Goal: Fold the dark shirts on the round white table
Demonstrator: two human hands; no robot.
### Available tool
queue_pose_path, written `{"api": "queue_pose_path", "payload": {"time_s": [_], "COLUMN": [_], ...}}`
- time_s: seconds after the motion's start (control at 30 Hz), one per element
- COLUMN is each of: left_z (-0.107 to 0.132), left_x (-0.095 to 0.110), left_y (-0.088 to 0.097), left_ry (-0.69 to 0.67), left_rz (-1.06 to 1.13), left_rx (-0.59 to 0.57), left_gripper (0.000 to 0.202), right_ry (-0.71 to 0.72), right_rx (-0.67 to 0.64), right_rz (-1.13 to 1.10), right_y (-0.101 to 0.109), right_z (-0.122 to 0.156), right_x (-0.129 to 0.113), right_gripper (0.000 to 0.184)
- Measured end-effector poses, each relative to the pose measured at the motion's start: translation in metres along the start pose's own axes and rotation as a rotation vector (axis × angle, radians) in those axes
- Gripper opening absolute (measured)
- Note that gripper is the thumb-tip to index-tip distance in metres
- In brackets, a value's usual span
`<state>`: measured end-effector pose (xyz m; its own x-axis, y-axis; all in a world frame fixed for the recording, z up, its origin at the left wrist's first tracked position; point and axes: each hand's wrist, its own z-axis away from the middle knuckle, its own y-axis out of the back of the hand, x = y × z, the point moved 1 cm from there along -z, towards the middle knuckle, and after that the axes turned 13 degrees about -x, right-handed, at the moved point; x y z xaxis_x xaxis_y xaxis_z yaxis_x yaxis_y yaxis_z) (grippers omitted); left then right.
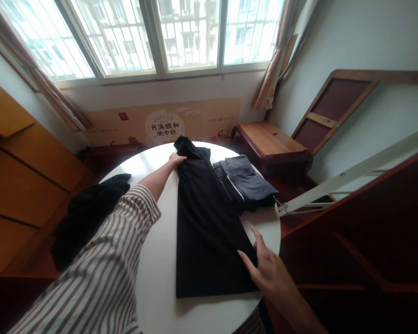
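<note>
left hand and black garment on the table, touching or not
Touching: the head view shows the left hand lying on the top end of the black garment, no gap showing.

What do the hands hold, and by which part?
Nothing is held: the left hand rests on the black garment's top; the right hand touches its side.

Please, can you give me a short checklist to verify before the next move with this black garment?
1. Black garment lies flat on the round white table: ok.
2. Left hand rests on its top end: ok.
3. Right hand holds the garment's edge: not ok, fingers are spread open.
4. Folded grey garment sits apart: not ok, it lies against the black garment.
5. Black cloth heap is free of the striped left sleeve: cannot tell.
</note>
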<state>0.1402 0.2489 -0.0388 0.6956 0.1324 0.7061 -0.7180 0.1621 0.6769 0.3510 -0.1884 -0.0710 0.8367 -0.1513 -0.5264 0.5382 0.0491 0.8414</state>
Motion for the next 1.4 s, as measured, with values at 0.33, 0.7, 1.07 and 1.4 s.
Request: {"api": "queue_pose_path", "payload": {"time_s": [0.33, 0.7, 1.07, 1.4], "left_z": [0.054, 0.366, 0.396, 0.396], "left_x": [0.016, -0.121, -0.148, -0.131], "left_y": [0.024, 0.005, 0.002, -0.003], "left_ry": [-0.12, -0.785, -1.004, -0.943], "left_rz": [-0.258, -0.864, -1.008, -1.021], "left_rx": [0.042, -0.528, -0.363, -0.443], "left_gripper": [0.041, 0.057, 0.029, 0.022], "right_ry": [0.119, 0.191, 0.185, 0.206], "right_rx": [-0.159, -0.111, -0.076, 0.003], "right_rz": [-0.011, -0.004, 0.085, 0.245], "right_y": [0.007, 0.008, 0.004, 0.001], "right_z": [-0.003, -0.007, -0.005, -0.009], "right_x": [-0.001, 0.0, -0.007, -0.003], "right_gripper": [0.047, 0.045, 0.044, 0.043]}}
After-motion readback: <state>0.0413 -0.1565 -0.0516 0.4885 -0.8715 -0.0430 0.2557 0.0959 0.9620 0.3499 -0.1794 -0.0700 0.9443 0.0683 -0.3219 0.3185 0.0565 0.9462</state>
